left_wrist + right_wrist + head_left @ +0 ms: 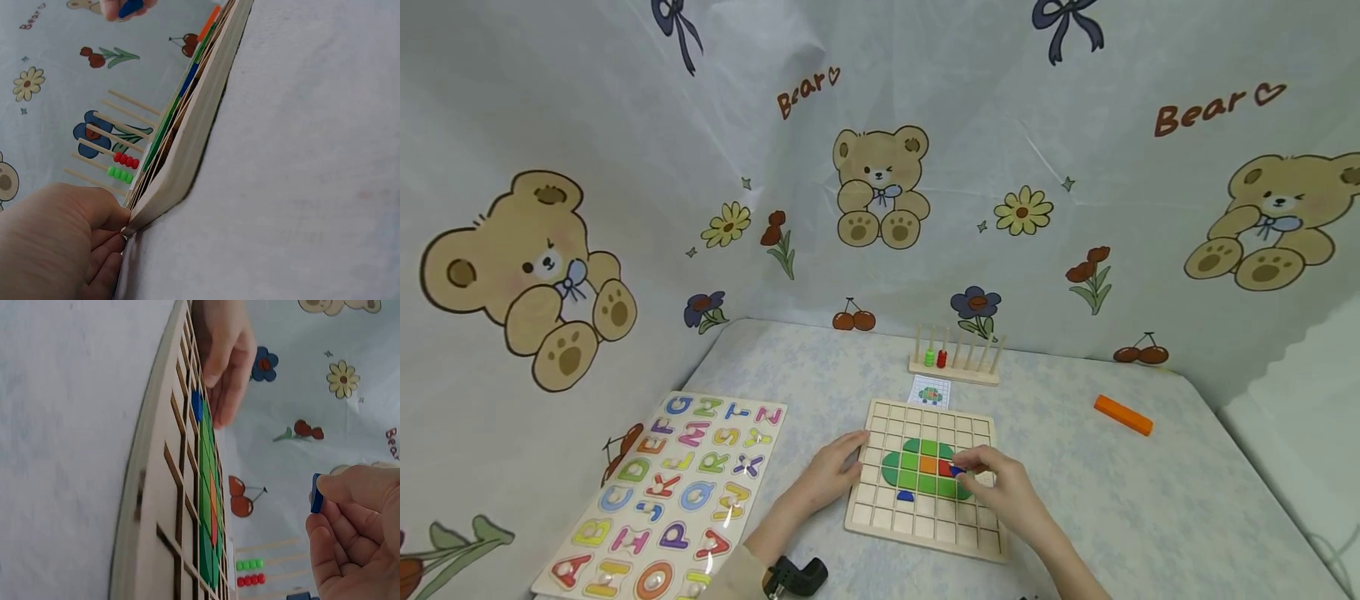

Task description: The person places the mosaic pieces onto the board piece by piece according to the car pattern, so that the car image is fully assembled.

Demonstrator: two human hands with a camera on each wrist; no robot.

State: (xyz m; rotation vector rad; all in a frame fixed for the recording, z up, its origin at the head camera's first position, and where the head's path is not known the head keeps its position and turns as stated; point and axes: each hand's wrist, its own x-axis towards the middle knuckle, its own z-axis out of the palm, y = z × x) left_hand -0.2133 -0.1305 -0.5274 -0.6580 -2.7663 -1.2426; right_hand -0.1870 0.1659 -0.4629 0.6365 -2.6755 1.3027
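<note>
A wooden grid board [928, 533] lies on the table. Set in its cells are green pieces [907, 479], an orange piece [928, 465], a red piece [944, 468] and a blue half-round piece [906, 496] lower down. My left hand [831, 471] holds the board's left edge, thumb against the rim in the left wrist view. Above the board's right side, my right hand [1003, 487] pinches a small blue piece [317, 494] between thumb and fingers. In the right wrist view that piece is off the board.
Behind the board lie a small pattern card [929, 392] and a wooden peg rack [955, 371] with green and red beads. An alphabet puzzle board [662, 500] is at the left. An orange bar [1123, 415] lies at the right.
</note>
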